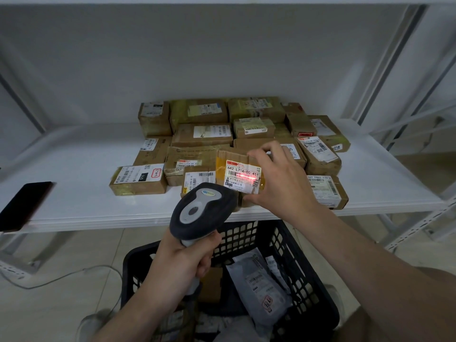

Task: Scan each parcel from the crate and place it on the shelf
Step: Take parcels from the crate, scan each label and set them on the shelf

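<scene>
My right hand [281,178] grips a small brown cardboard parcel [237,174] by its right side, label facing me, above the front edge of the white shelf [81,201]. A red scan line glows across the parcel's white label. My left hand [182,265] holds the handle of a dark grey barcode scanner [202,211], its head pointed at that label. Below, the black plastic crate [311,280] holds a grey mailer bag [261,285] and a brown box [212,285].
Several taped cardboard parcels [202,134] lie packed together on the shelf's middle and right. A black phone [23,206] lies at the shelf's front left edge. A cable [61,277] runs over the tiled floor. Metal shelf posts [399,62] stand at the right.
</scene>
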Available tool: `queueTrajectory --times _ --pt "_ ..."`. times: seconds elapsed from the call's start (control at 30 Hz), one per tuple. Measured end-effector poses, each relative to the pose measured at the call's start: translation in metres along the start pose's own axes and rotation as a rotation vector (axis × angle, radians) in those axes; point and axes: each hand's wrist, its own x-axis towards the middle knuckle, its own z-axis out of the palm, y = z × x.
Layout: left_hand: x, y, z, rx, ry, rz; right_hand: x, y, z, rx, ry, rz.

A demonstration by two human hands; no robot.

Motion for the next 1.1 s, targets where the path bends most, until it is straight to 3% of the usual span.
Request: queueTrajectory --times 0.43,0.87,1.1 --pt "-0.002 -0.003 -0.005 0.003 0.029 0.014 -0.001 -0.004 0.002 0.005 0.030 0.000" --pt "-0.004 0.006 -0.064 -0.123 0.449 0.141 0.016 -0.064 0.016 -0.043 -0.108 -0.100" --pt "-0.012 0.019 -0.092 -0.267 0.537 0.168 0.063 -0.139 0.054 -0.084 -0.206 -0.268"
